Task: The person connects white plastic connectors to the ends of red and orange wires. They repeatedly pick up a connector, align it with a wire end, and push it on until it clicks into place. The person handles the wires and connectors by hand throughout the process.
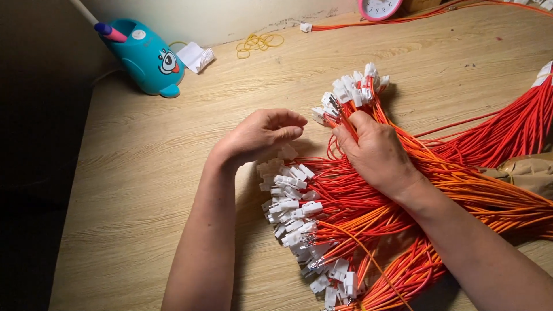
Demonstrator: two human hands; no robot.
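The right hand (377, 151) grips a small bunch of red-orange wires (345, 118) by their white connectors. The left hand (262, 135) hovers half-curled and empty above the big loose pile (299, 213) on the wooden table (144, 173); most wires look ungathered.

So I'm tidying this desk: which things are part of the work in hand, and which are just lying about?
In use:
right hand gripping wires
white connectors, left hand above them

Lying about:
teal holder with pen
rubber bands
clock
folded paper
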